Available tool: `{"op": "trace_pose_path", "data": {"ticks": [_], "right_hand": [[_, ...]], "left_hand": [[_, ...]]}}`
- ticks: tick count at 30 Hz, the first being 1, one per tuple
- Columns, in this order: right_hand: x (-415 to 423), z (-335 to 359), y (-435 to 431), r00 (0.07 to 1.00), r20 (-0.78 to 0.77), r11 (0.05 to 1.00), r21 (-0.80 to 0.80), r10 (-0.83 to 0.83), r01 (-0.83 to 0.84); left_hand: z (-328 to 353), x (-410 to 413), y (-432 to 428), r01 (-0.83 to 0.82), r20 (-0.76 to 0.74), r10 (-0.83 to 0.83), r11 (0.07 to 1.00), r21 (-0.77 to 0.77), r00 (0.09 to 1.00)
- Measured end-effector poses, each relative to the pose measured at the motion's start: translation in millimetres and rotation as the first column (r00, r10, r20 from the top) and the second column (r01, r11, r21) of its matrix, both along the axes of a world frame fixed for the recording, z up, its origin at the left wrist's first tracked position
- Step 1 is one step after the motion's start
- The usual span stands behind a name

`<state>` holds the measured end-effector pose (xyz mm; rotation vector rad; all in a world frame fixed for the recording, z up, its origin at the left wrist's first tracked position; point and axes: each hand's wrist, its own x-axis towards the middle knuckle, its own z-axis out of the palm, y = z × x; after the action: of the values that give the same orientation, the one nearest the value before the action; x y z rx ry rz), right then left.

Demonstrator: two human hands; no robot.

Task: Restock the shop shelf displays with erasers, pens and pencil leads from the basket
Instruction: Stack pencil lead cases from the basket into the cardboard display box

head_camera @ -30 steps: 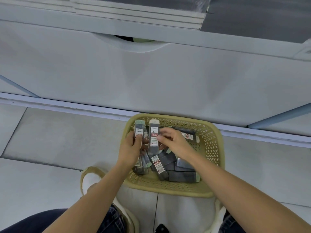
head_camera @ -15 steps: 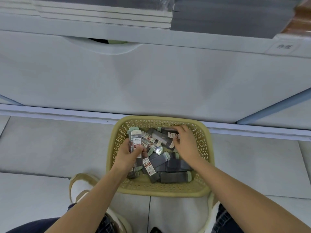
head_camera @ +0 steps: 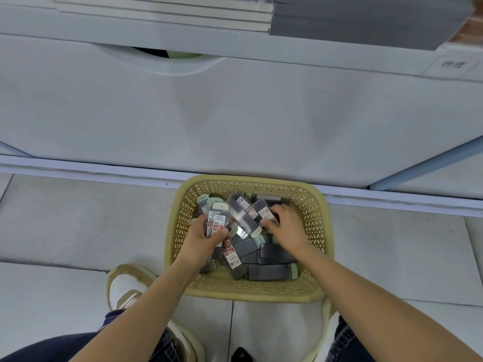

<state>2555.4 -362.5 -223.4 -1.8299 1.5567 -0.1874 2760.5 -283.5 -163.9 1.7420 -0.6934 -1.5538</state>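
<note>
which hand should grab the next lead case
Right: the right hand pinches a loose grey lead case in the yellow lattice basket; the left hand grips a bundle of cases.

White panel [head_camera: 235, 113] w/ cutout handle [head_camera: 162, 62]; grey tile floor [head_camera: 78, 231]; beige-white shoe [head_camera: 125, 291] btm left.

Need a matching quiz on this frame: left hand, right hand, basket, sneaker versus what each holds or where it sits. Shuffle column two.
1. left hand
2. right hand
3. yellow perforated plastic basket
4. white-and-tan sneaker

a. on the grey floor tiles, at the foot of the white shelf unit
b. pinches a tilted clear pencil-lead case
c. on the floor, left of the basket
d. grips an upright bundle of labelled pencil-lead cases

Pairs: 1-d, 2-b, 3-a, 4-c
</note>
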Motion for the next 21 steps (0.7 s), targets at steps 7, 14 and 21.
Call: {"op": "trace_pose_path", "data": {"ticks": [7,14,21], "right_hand": [[-6,39,-20,0.917,0.399,0.969,0.232,-0.015,-0.085],[14,77,-24,0.884,0.394,0.77,0.472,0.251,-0.429],[23,85,-17,0.892,0.449,0.895,0.374,0.054,-0.242]], "left_hand": [[4,6,4,-0.062,-0.017,0.062,0.998,0.011,0.998],[18,8,-1,-0.04,0.034,0.041,0.998,-0.047,0.999],[31,13,2,0.095,-0.076,-0.097,0.995,-0.028,0.992]]}}
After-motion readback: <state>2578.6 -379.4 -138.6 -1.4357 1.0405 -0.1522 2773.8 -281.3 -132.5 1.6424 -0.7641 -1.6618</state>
